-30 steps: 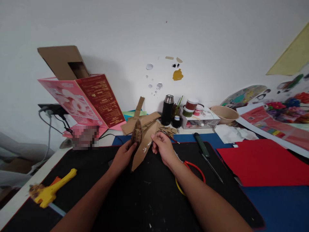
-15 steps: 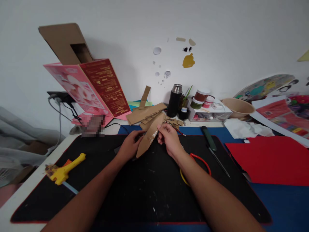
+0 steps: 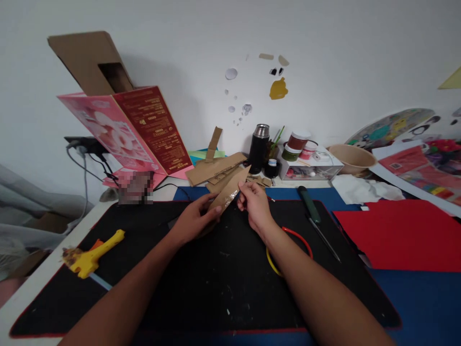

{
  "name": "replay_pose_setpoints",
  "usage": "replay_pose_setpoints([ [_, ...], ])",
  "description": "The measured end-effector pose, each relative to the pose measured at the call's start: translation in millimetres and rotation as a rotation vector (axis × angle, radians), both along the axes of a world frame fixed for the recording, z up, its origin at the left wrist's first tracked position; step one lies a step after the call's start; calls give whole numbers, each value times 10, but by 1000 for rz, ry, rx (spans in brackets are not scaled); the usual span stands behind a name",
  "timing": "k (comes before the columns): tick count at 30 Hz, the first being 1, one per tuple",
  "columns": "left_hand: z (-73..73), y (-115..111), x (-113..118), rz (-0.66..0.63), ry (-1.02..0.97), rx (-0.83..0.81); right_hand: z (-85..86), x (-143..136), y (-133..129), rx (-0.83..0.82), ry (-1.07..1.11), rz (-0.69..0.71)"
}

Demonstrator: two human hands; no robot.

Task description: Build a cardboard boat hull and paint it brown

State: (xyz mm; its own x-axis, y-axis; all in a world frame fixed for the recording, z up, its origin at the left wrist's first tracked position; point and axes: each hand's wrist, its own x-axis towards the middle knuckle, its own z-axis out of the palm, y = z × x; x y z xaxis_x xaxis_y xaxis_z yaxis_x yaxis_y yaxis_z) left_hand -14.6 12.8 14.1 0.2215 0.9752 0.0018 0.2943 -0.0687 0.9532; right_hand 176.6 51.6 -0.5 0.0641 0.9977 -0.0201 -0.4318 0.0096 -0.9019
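Note:
A pointed cardboard strip (image 3: 227, 194) with shiny tape on its face is held slanted above the black mat (image 3: 223, 288). My left hand (image 3: 198, 217) is closed on its lower end, thumb across the face and the other fingers partly hidden behind it. My right hand (image 3: 254, 202) pinches the strip's right edge near the upper tip. Under my right forearm lie scissors with red and yellow handles (image 3: 298, 236), their blades hidden. Behind the strip, more cardboard pieces (image 3: 209, 170) are piled.
A yellow glue gun (image 3: 95, 254) lies left, a green-handled knife (image 3: 309, 204) right. Red paper (image 3: 403, 235) is at far right. Behind stand a pink and red box (image 3: 151, 129), a black thermos (image 3: 259, 149), paint jars (image 3: 297, 144) and a bowl (image 3: 353, 158).
My left thumb has come over onto the strip's face, and the strip is turned more edge-on. My right hand has shifted slightly right. The view has moved a little.

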Motion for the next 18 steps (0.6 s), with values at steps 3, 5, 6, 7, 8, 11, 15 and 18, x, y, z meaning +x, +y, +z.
replay_pose_setpoints([
  [3, -9, 13, -4, 13, -1, -39, 10, 12, 12, 9, 19, -21],
  [5, -6, 39, -29, 39, -11, -17, 16, 15, 13, 3, 19, -15],
  [6, -2, 51, -44, 51, -19, -2, 20, 15, 12, -3, 17, -6],
  [7, 3, 63, -60, 60, -25, 11, 24, 16, 10, -9, 18, 7],
  [8, 9, 71, -74, 63, -29, 19, 30, 17, 8, -14, 22, 21],
  [11, 22, 79, -104, 54, -26, 13, 47, 26, 8, -18, 41, 43],
  [15, 10, 90, -122, 70, -35, 7, 49, 62, 30, -3, 28, 2],
  [18, -18, 123, -145, 155, -97, 37, 38, 96, 52, -9, 20, -42],
])
